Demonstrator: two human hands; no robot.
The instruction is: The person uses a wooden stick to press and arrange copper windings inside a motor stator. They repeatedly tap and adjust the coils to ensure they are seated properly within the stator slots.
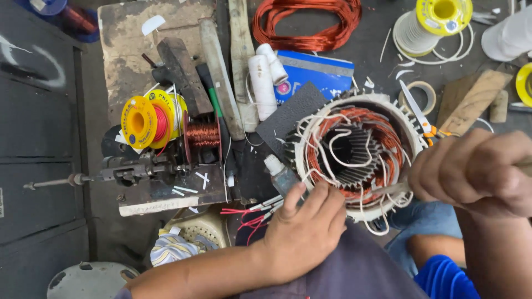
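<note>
- Copper windings fill the motor stator [354,152], which sits right of centre in the frame, propped against my lap, with white sleeved leads looping over its rim and across the bore.
- My left hand [302,230] rests at the stator's lower left edge, fingers curled loosely against the winding and the white leads; it steadies the part rather than clamping anything that I can make out.
- My right hand [476,171] is closed in a fist at the right edge of the frame around a thin pale tool [396,188] whose tip reaches the coil at the stator's lower right; I cannot tell whether it is a stick or a blade, as motion blur smears it.
- I judge the step in hand to be tucking or dressing the coil ends and leads at the lower right of the ring.
- To my mind the next move calls for gentle pressure, so the wire's enamel is not scraped, while the left hand keeps the stator from rolling.
- Scissors [421,119] with an orange grip lie just beside the stator's upper right, and a yellow wire spool [141,122] stands on the winding jig at centre left, well apart.
- A coil of bare copper wire [307,22] lies at top centre.
</note>
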